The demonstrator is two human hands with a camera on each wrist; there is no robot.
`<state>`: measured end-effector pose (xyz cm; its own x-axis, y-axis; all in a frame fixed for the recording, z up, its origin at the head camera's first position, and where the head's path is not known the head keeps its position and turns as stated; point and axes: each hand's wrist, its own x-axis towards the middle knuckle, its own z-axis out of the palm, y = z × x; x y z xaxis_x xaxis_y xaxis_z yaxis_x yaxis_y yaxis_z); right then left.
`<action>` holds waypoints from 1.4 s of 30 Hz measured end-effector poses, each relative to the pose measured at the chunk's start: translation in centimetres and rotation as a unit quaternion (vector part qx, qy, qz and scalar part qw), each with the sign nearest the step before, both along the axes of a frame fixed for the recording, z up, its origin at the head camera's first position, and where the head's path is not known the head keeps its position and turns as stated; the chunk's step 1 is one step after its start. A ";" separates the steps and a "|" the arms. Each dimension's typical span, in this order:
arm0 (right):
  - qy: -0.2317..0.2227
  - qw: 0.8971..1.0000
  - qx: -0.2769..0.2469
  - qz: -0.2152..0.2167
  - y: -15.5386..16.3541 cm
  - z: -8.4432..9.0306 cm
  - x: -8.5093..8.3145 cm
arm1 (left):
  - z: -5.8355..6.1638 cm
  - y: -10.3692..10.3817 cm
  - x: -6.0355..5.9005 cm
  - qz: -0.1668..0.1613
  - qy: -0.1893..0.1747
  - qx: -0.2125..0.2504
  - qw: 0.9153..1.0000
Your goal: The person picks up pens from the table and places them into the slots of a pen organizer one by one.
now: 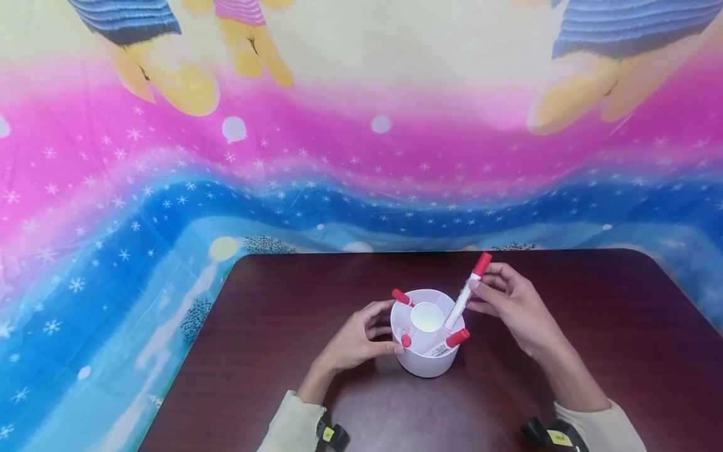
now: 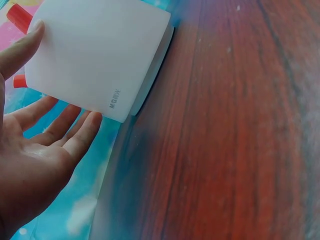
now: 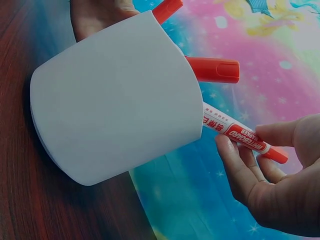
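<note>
A white round pen holder (image 1: 427, 366), divided into compartments about a central cup, stands upright on the table. My left hand (image 1: 356, 338) holds its left side, thumb near the front rim and fingers around the far side. Between thumb and fingers, my right hand (image 1: 516, 306) pinches a red-capped whiteboard marker (image 1: 464, 297). That marker leans to the right, cap up, its lower end inside the holder's right compartment; its lettering shows in the right wrist view. Other red-capped markers sit in the holder: one at front right (image 1: 456, 338), one at left (image 1: 406, 339), one at back left (image 1: 401, 296).
The dark reddish wooden table (image 1: 271, 376) extends around the holder on every side. Behind its far edge hangs a colourful printed cloth (image 1: 339, 157). Black straps with cameras (image 1: 333, 434) are worn on both wrists beside light sleeves.
</note>
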<state>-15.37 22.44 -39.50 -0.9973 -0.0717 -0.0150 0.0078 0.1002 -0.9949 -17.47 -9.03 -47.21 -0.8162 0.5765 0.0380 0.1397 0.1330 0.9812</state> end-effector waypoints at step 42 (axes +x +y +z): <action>-0.012 0.998 0.068 -0.010 -1.1 -0.9 -0.2 | 0.3 -0.1 0.2 -0.003 0.006 0.003 1.000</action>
<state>-15.61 21.38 -40.36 -0.9977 -0.0473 -0.0480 0.0356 0.2345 -0.9715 -17.30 -9.09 -46.90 -0.8126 0.5806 0.0512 0.1526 0.1272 0.9801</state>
